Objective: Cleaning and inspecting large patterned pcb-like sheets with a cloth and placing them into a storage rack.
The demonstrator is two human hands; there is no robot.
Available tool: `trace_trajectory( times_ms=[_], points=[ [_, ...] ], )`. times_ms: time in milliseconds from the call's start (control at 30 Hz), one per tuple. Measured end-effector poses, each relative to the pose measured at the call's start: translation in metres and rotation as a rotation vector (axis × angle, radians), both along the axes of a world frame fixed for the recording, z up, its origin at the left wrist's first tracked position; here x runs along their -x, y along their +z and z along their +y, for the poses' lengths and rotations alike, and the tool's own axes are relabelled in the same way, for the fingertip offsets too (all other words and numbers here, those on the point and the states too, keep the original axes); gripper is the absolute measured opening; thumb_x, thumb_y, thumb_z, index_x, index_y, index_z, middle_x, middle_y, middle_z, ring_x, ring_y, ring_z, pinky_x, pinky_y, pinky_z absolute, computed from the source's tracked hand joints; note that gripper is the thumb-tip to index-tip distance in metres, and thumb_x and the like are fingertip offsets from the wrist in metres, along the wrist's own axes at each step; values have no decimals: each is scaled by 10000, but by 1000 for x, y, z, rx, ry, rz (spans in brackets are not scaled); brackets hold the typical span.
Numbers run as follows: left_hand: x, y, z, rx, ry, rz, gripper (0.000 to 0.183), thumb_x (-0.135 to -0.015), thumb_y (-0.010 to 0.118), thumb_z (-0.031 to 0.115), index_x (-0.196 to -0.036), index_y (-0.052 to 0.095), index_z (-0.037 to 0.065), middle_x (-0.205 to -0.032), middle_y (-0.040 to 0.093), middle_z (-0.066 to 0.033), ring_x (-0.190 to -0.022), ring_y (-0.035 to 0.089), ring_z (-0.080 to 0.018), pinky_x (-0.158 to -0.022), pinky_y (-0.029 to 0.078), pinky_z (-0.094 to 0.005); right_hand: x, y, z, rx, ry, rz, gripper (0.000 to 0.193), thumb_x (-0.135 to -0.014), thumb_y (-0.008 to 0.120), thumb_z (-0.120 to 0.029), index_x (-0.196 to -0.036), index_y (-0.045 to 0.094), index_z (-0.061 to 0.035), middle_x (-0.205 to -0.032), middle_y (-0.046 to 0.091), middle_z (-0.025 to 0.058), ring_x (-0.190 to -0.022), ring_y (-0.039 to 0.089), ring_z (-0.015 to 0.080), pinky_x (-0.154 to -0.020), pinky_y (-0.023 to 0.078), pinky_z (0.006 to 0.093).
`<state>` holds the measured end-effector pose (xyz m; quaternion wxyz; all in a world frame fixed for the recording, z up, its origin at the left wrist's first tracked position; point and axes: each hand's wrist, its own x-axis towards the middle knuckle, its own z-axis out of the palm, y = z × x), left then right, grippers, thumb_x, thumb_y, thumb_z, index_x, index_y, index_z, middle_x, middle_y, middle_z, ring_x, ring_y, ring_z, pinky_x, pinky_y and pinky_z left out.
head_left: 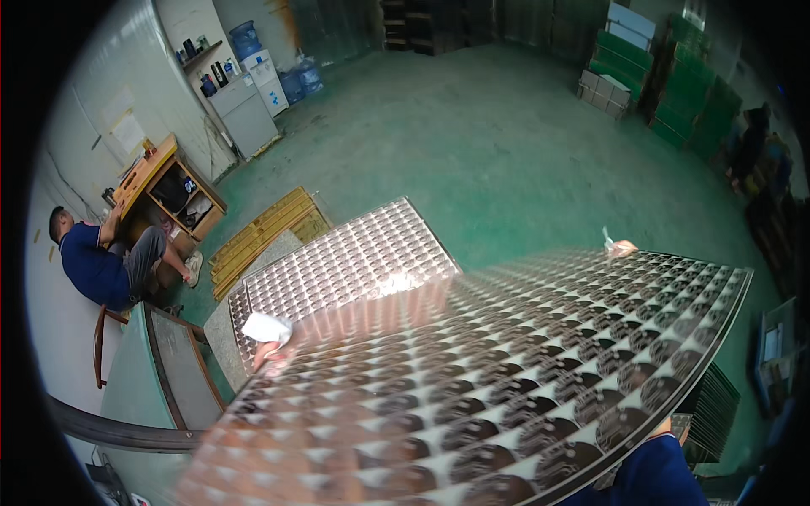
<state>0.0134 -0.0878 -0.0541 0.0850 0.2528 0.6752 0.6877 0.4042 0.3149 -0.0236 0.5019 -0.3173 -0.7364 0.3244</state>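
A large, thin glossy sheet [515, 379] with rows of dark round shapes fills the lower middle, tilted and partly blurred. My left hand [270, 354] grips its left edge, with a white wrapping or glove piece [266, 327] at the fingers. At its far right edge, the fingertips of my right hand [623, 247] curl over the rim, also with a bit of white on them. Most of both hands is hidden behind the sheet. A second patterned sheet [350, 253] lies flat just beyond it. My dark blue sleeve [654, 476] shows below right.
Yellow slatted boards [261, 236] lie left of the flat sheet. A person in blue [93, 261] sits at a wooden desk [156, 173]. A green-topped table [139, 371] stands at left. Dark stacked sheets [713, 413] are at lower right; green panels [620, 59] lean far right.
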Motion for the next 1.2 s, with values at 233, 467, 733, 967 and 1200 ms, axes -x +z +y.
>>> trace_trajectory(
  times_ms=[233, 467, 733, 967, 1200],
  points=[
    [-15, 2, 36, 80, -152, -262, 311, -877, 538, 77, -1176, 493, 7, -1115, 560, -87, -990, 543, -141, -865, 438, -262, -19, -26, -18, 223, 37, 110, 120, -861, 526, -68, -923, 581, 18, -901, 554, 56, -785, 546, 117, -689, 462, 225],
    [-42, 17, 54, -198, -375, -594, 515, -870, 541, 65, -1319, 317, -51, -1275, 460, -118, -1144, 462, -171, -978, 361, -283, -19, -69, -35, 492, 223, 222, 133, -854, 536, -70, -933, 584, 24, -919, 566, 68, -793, 559, 124, -697, 468, 232],
    [-24, -9, 70, 33, -556, -819, 235, -898, 470, 75, -1121, 493, 3, -1045, 587, -77, -896, 593, -149, -785, 492, -303, -16, -57, 14, 702, 252, 340, 149, -847, 547, -73, -945, 587, 32, -939, 580, 83, -802, 573, 133, -707, 475, 241],
    [-49, -32, 75, 160, -190, -1014, 214, -933, 373, 167, -1125, 455, 118, -904, 569, -61, -675, 577, -205, -405, 475, -376, -60, -57, -34, 798, 182, 493, 165, -841, 556, -75, -955, 589, 38, -957, 592, 95, -809, 586, 140, -716, 481, 248],
    [-7, -57, 56, -41, -173, -904, 279, -890, 401, 126, -1164, 452, 144, -933, 575, -62, -677, 583, -215, -447, 524, -398, -45, -47, -30, 860, 210, 696, 181, -834, 565, -78, -965, 592, 45, -975, 604, 108, -817, 599, 148, -724, 487, 255]
  ],
)
